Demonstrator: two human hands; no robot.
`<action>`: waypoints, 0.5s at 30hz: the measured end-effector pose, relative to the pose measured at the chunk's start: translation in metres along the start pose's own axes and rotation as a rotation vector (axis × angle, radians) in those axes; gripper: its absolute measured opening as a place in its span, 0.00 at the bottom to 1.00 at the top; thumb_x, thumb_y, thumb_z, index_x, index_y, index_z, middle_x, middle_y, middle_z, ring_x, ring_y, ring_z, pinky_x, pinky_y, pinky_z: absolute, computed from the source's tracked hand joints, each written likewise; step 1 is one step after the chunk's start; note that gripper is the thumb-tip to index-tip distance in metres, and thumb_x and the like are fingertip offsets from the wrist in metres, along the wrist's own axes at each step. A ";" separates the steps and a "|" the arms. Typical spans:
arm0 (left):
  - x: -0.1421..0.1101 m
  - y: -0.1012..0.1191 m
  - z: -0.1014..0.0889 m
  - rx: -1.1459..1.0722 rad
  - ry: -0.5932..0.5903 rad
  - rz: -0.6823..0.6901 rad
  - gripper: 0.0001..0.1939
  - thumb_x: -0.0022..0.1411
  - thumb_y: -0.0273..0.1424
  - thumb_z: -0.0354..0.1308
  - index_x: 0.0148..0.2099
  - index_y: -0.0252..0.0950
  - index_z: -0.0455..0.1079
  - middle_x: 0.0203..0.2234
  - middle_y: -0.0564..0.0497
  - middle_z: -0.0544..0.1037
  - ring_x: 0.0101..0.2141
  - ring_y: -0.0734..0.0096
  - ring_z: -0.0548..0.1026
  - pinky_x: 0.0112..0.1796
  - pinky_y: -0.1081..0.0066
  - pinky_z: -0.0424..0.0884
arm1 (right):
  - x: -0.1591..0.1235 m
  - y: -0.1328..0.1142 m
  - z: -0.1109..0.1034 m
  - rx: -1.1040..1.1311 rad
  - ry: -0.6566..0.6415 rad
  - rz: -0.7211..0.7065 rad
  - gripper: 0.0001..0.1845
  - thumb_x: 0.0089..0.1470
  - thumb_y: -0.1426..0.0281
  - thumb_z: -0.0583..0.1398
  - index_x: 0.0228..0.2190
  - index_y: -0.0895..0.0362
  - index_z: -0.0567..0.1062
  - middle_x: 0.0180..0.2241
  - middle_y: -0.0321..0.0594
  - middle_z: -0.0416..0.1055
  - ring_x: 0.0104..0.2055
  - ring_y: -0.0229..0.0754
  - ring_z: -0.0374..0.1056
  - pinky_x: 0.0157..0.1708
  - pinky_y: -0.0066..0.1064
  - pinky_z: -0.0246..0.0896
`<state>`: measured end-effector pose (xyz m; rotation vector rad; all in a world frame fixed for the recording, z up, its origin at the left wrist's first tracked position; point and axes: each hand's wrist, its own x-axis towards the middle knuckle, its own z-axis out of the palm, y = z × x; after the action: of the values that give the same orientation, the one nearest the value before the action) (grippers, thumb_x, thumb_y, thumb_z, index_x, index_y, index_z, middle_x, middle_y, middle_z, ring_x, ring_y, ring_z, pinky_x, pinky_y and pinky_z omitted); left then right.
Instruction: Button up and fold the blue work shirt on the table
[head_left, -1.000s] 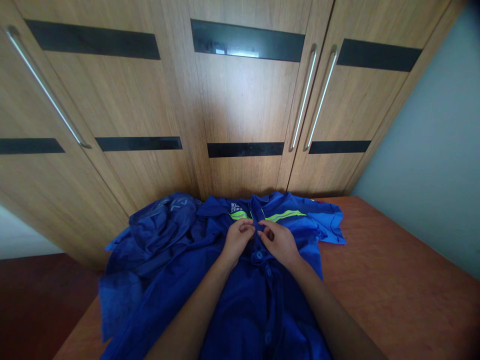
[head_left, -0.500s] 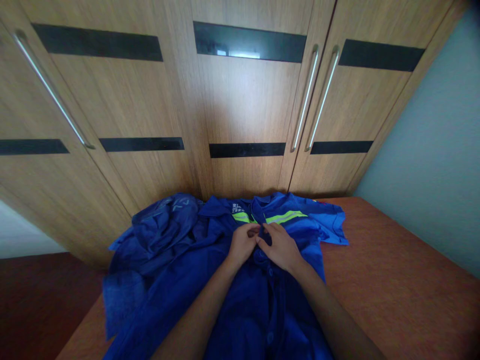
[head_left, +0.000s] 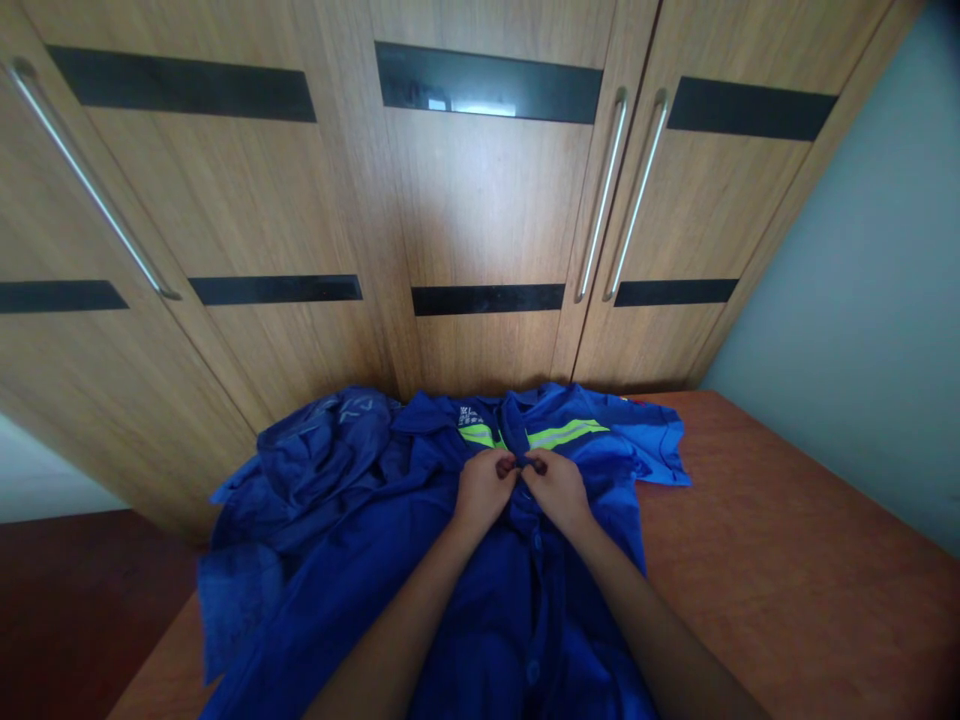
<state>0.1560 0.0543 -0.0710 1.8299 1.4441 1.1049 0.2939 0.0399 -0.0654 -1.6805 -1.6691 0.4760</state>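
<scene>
Since the left hand [head_left: 486, 495] and right hand [head_left: 559, 492], close together, pinch and hide part of the button strip [head_left: 535, 600] of the blue shirt [head_left: 480, 620] spread on the bench [head_left: 765, 530] before the far wardrobe [head_left: 487, 220], its edges could misalign or slip loose unseen.

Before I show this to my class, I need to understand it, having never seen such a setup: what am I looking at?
There is no machine here, just a person's bare left hand and right hand. The view comes from a camera worn on the person's head, looking forward and down. On the reddish-brown surface lies a blue garment with yellow-green stripes and a buttoned front; crumpled blue cloth lies to its left. Wooden cupboard doors stand behind. Both hands grip the garment's front below the stripes; the exact fold is hidden.
</scene>
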 end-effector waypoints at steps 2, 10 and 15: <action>0.000 0.000 0.001 0.036 0.012 -0.005 0.08 0.49 0.20 0.60 0.32 0.38 0.75 0.25 0.53 0.77 0.27 0.72 0.73 0.32 0.74 0.67 | 0.001 0.001 0.001 0.031 0.033 0.002 0.10 0.50 0.71 0.58 0.33 0.52 0.78 0.28 0.38 0.76 0.32 0.43 0.71 0.31 0.30 0.61; -0.002 0.000 0.000 0.029 0.041 -0.004 0.07 0.51 0.20 0.58 0.29 0.38 0.71 0.23 0.54 0.76 0.26 0.71 0.73 0.31 0.74 0.64 | 0.004 0.007 0.000 0.034 0.010 -0.027 0.10 0.50 0.64 0.59 0.21 0.53 0.72 0.20 0.34 0.70 0.25 0.39 0.65 0.25 0.27 0.54; -0.003 0.001 -0.005 -0.093 0.058 0.007 0.02 0.55 0.26 0.57 0.31 0.37 0.70 0.23 0.54 0.76 0.27 0.72 0.75 0.30 0.74 0.67 | 0.006 0.009 -0.003 0.241 -0.042 -0.031 0.17 0.50 0.58 0.58 0.17 0.55 0.69 0.17 0.32 0.65 0.23 0.37 0.61 0.24 0.27 0.52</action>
<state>0.1522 0.0514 -0.0687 1.7532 1.3949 1.2171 0.3028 0.0462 -0.0680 -1.4763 -1.5953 0.6724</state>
